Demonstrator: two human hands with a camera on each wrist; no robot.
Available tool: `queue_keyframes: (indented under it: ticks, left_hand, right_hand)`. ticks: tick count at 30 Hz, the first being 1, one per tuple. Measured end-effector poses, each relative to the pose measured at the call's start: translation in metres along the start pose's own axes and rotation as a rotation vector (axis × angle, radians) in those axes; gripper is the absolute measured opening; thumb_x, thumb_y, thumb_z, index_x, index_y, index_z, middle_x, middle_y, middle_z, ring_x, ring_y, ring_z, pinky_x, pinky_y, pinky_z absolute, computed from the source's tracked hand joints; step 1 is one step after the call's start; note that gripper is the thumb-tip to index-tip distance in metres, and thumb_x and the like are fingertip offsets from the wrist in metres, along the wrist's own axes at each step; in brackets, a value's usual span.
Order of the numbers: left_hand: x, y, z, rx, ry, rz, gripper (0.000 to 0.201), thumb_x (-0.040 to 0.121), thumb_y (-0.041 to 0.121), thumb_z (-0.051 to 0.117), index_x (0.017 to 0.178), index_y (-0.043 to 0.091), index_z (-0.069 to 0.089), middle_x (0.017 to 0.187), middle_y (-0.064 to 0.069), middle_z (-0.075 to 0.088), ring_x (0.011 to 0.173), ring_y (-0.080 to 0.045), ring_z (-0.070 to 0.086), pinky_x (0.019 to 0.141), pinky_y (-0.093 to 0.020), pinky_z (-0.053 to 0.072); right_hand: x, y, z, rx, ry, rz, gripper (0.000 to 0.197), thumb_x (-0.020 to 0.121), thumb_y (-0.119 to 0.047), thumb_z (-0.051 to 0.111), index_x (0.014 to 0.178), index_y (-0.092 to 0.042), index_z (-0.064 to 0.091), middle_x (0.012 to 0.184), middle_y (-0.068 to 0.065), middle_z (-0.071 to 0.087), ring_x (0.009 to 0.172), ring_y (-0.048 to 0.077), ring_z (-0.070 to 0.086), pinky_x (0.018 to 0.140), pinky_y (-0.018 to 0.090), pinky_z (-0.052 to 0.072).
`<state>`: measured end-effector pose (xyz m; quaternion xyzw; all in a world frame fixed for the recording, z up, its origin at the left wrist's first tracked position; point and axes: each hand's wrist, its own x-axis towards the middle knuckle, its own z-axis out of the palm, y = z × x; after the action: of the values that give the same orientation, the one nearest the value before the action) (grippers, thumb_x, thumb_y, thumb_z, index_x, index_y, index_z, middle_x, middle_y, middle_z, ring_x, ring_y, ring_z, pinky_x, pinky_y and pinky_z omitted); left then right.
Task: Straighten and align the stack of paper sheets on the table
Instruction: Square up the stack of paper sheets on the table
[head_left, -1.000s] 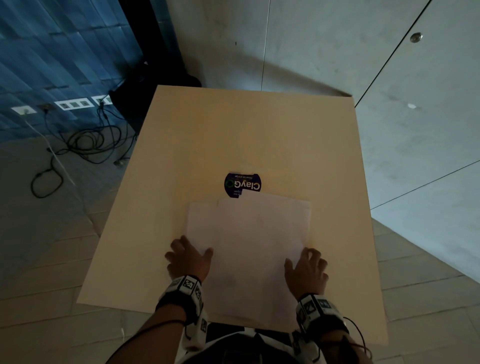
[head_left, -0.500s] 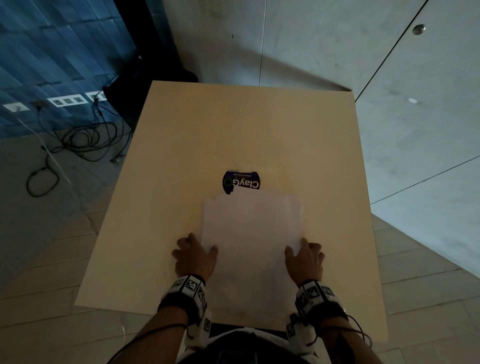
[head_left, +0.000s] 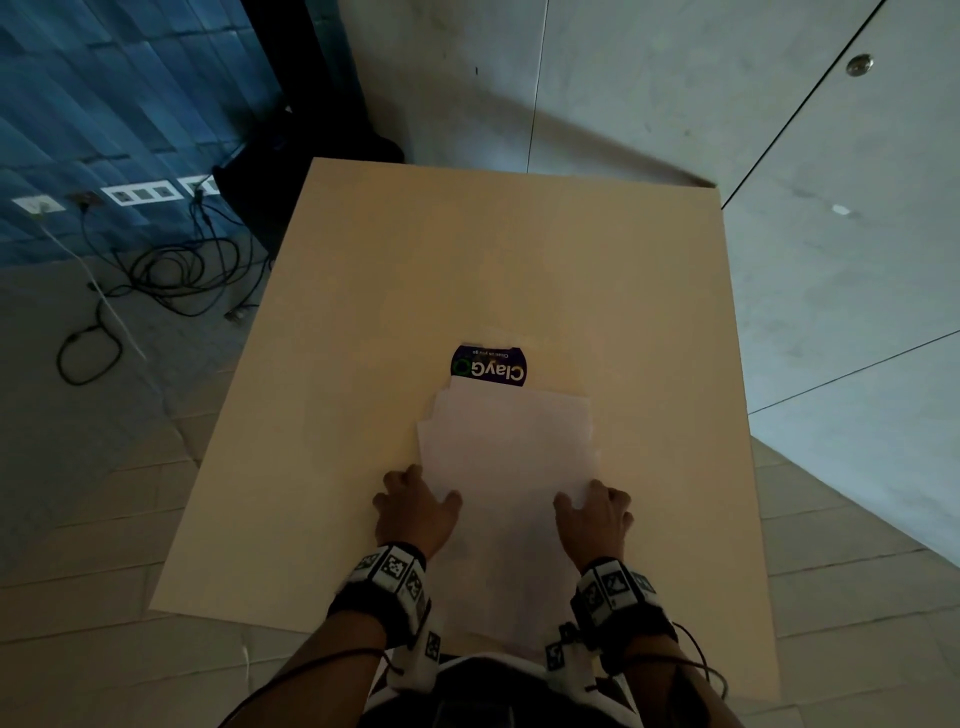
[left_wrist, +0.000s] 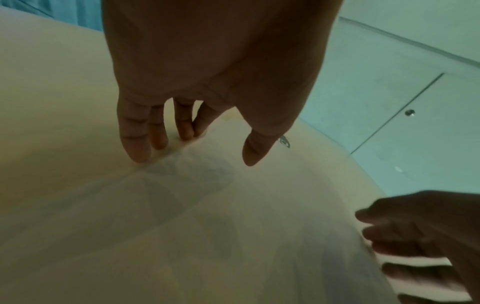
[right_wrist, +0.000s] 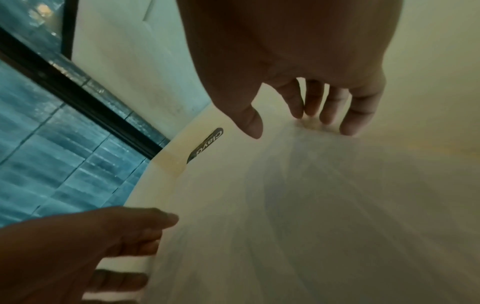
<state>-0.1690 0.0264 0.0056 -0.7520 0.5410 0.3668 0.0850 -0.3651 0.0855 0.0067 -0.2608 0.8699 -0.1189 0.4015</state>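
Observation:
A stack of white paper sheets (head_left: 511, 467) lies lengthwise on the beige table (head_left: 467, 260), its near end reaching past the table's front edge. At the far left corner the sheets' edges are stepped. My left hand (head_left: 421, 491) presses its straight fingers against the stack's left side, thumb over the top sheet. My right hand (head_left: 592, 501) does the same on the right side. In the left wrist view the left hand (left_wrist: 197, 156) stands at the paper (left_wrist: 233, 226) edge. In the right wrist view the right hand (right_wrist: 298, 127) touches the paper (right_wrist: 311, 205).
A dark blue ClayGo sticker (head_left: 488, 366) lies on the table just beyond the stack, partly covered by it. Loose cables (head_left: 171, 280) lie on the floor at the left, below wall sockets (head_left: 140, 193). A concrete wall (head_left: 623, 78) stands behind the table.
Both hands have moved inward toward each other, and the spread sheets have slid together into a narrower stack. The stack's left edge has shifted right.

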Motion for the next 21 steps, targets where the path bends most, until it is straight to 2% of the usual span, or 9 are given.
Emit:
queue_keyframes:
  ticks: [4, 8, 14, 18, 21]
  left_hand:
    - [0.0, -0.006, -0.007, -0.023, 0.054, -0.023, 0.067, 0.085, 0.047, 0.054, 0.137, 0.012, 0.033, 0.14, -0.015, 0.03, 0.123, -0.04, 0.033, 0.096, -0.044, 0.039]
    - [-0.004, 0.004, -0.001, -0.012, 0.016, 0.039, 0.072, 0.084, 0.045, 0.055, 0.142, 0.01, 0.029, 0.143, -0.015, 0.03, 0.126, -0.039, 0.032, 0.101, -0.044, 0.037]
    - [-0.002, 0.009, -0.004, -0.04, -0.021, 0.038, 0.078, 0.083, 0.046, 0.057, 0.144, 0.011, 0.025, 0.145, -0.014, 0.027, 0.128, -0.038, 0.03, 0.104, -0.043, 0.034]
    - [-0.003, 0.007, -0.004, -0.03, -0.029, 0.054, 0.077, 0.083, 0.044, 0.057, 0.144, 0.011, 0.023, 0.145, -0.013, 0.026, 0.128, -0.037, 0.03, 0.103, -0.043, 0.035]
    - [-0.004, 0.006, -0.004, -0.017, -0.039, 0.068, 0.077, 0.083, 0.044, 0.057, 0.144, 0.011, 0.023, 0.145, -0.013, 0.025, 0.128, -0.037, 0.03, 0.102, -0.042, 0.035]
  right_hand:
    - [0.0, 0.0, -0.002, -0.004, 0.018, 0.054, 0.055, 0.089, -0.033, 0.054, 0.136, -0.006, 0.043, 0.138, 0.019, 0.034, 0.127, 0.04, 0.032, 0.104, 0.046, 0.034]
    - [0.0, -0.008, -0.001, -0.001, -0.03, 0.045, 0.055, 0.091, -0.032, 0.052, 0.138, -0.005, 0.043, 0.14, 0.021, 0.037, 0.13, 0.041, 0.032, 0.106, 0.045, 0.032]
    - [0.007, -0.011, -0.005, 0.083, -0.062, 0.114, 0.057, 0.089, -0.035, 0.056, 0.138, -0.008, 0.044, 0.14, 0.02, 0.04, 0.132, 0.038, 0.033, 0.105, 0.045, 0.032]
    - [0.011, -0.016, -0.004, 0.119, -0.093, 0.145, 0.06, 0.082, -0.04, 0.062, 0.132, -0.009, 0.053, 0.135, 0.02, 0.048, 0.128, 0.038, 0.039, 0.1, 0.042, 0.035]
    - [0.008, -0.022, -0.004, 0.138, -0.083, 0.168, 0.066, 0.079, -0.041, 0.066, 0.133, -0.007, 0.05, 0.135, 0.019, 0.048, 0.129, 0.037, 0.039, 0.1, 0.042, 0.035]
